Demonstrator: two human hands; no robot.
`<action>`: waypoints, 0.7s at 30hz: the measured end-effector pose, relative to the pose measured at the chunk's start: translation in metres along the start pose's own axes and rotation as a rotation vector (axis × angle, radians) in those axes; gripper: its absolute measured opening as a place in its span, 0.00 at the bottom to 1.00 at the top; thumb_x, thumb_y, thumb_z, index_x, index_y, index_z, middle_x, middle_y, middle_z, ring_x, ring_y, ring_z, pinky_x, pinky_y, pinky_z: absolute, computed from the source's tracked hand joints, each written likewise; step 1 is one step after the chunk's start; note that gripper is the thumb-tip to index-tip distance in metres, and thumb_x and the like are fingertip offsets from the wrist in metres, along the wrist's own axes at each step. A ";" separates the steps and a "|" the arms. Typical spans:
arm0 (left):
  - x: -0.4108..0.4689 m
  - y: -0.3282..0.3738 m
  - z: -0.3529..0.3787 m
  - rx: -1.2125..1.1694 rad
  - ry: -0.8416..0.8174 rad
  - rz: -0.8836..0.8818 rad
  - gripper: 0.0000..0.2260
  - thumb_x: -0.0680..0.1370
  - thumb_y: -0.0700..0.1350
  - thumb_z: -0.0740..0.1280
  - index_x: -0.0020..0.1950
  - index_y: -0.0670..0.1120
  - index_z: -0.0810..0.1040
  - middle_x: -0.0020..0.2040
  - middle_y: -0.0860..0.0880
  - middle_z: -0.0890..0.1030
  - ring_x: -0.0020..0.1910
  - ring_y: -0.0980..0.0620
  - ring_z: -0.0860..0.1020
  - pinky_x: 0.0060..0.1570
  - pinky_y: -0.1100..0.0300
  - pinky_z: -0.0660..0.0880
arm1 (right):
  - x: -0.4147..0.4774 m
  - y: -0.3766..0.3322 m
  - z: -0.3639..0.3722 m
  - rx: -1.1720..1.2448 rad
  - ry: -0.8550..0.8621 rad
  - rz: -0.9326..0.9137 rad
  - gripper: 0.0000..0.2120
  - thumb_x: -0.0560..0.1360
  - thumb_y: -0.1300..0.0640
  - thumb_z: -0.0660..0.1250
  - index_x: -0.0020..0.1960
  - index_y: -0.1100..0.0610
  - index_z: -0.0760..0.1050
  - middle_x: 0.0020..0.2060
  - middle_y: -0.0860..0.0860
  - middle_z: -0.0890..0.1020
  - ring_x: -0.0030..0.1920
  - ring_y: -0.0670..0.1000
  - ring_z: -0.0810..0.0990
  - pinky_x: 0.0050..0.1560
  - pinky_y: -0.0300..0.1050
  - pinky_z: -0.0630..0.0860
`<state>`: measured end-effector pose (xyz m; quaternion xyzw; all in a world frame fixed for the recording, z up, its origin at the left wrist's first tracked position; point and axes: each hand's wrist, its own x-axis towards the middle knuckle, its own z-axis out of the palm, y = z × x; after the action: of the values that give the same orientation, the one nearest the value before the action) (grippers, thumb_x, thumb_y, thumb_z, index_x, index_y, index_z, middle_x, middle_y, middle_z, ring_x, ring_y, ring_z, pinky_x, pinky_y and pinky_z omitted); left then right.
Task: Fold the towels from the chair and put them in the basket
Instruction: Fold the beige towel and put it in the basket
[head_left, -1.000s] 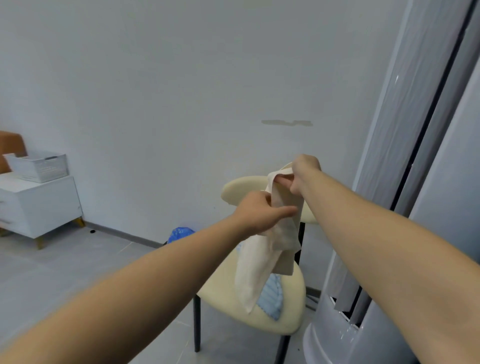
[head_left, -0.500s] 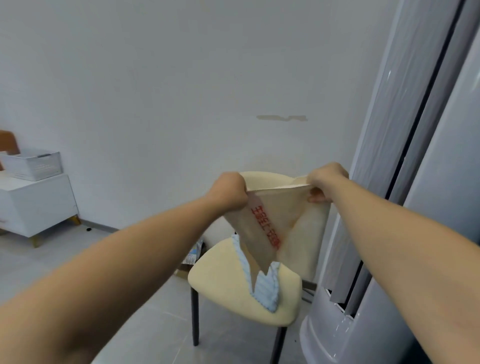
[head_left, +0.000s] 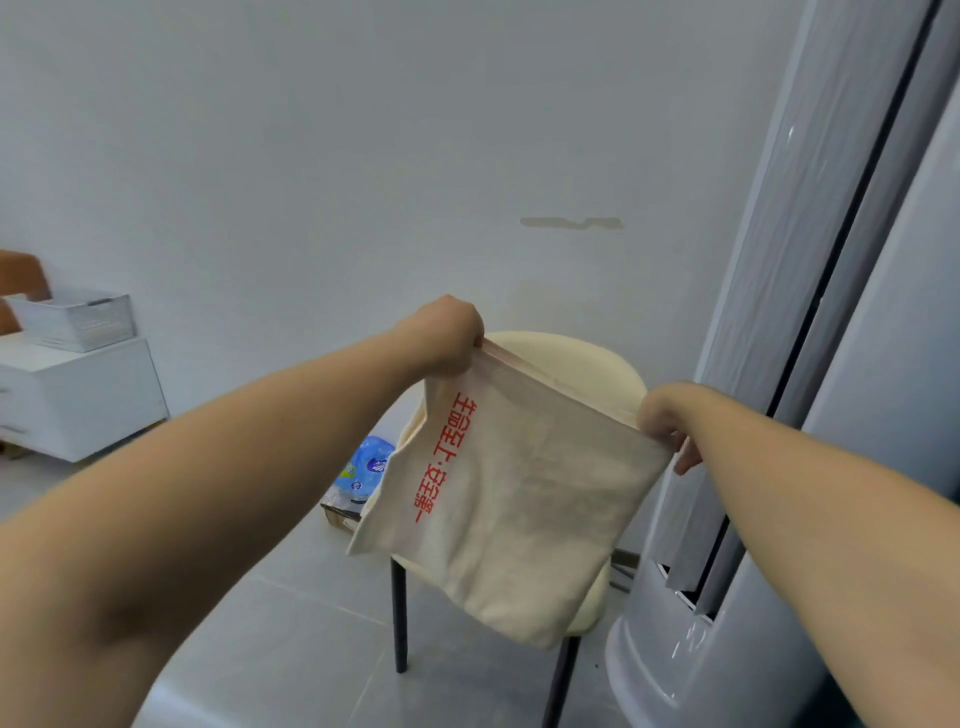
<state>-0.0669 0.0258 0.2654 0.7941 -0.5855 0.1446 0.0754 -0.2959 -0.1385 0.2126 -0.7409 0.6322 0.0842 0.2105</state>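
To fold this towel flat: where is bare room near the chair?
Bare floor lies between the white cabinet and the chair. Right of the chair it is crowded: the tall white unit stands close. A blue bag sits behind it. The towel hides the seat.

Towel (head_left: 519, 509) hides chair (head_left: 571, 358) seat; cabinet (head_left: 78, 395) cut by left edge; blue bag (head_left: 366, 465) half hidden.

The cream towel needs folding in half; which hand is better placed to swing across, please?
Probably left: the left hand has open room to swing its towel corner across, while the right hand is next to the tall white unit.
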 end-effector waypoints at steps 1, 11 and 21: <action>-0.001 -0.004 0.002 0.004 -0.004 0.003 0.14 0.75 0.36 0.60 0.51 0.46 0.84 0.47 0.46 0.81 0.47 0.43 0.80 0.47 0.50 0.81 | 0.004 0.001 0.001 0.023 -0.015 0.000 0.21 0.80 0.59 0.64 0.68 0.69 0.66 0.58 0.63 0.78 0.40 0.60 0.83 0.38 0.50 0.83; -0.015 -0.029 0.018 0.058 -0.056 0.015 0.13 0.78 0.37 0.57 0.57 0.47 0.76 0.52 0.47 0.77 0.53 0.44 0.77 0.51 0.50 0.77 | 0.022 -0.007 0.001 0.238 -0.032 0.050 0.04 0.78 0.66 0.68 0.49 0.67 0.75 0.50 0.65 0.79 0.45 0.67 0.82 0.13 0.52 0.72; -0.015 -0.031 0.015 -0.151 0.025 0.037 0.10 0.81 0.41 0.60 0.54 0.44 0.81 0.51 0.46 0.81 0.52 0.46 0.77 0.51 0.54 0.74 | 0.008 0.007 0.004 0.197 -0.062 0.058 0.07 0.78 0.63 0.68 0.48 0.68 0.77 0.41 0.63 0.81 0.36 0.62 0.81 0.20 0.51 0.78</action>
<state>-0.0397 0.0445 0.2474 0.7734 -0.6082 0.1114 0.1397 -0.3006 -0.1452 0.2045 -0.6949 0.6519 0.0509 0.2991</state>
